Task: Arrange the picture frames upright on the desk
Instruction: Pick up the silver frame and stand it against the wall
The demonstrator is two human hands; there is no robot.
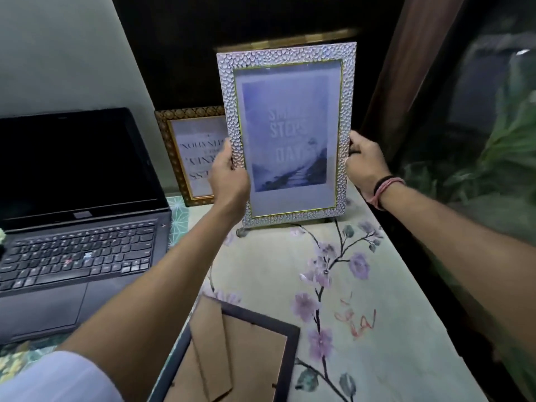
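Your left hand (229, 175) and right hand (362, 163) clasp the silver frame (287, 134) by its sides, upright near the desk's (391, 329) far edge. A gold frame (185, 152) stands behind it; a black frame (232, 352) lies face down at the near edge. The floral desk holds a laptop (75, 216) on its left, under a dark wall.

The silver frame (287, 134) has a pebbled pattern with a thin gold inner line. The gold frame (185, 158) is ornate; the desk (377, 285) cover is pale with purple blossoms.

Open black laptop (78, 213) at left; green plant (499, 146) behind glass at right
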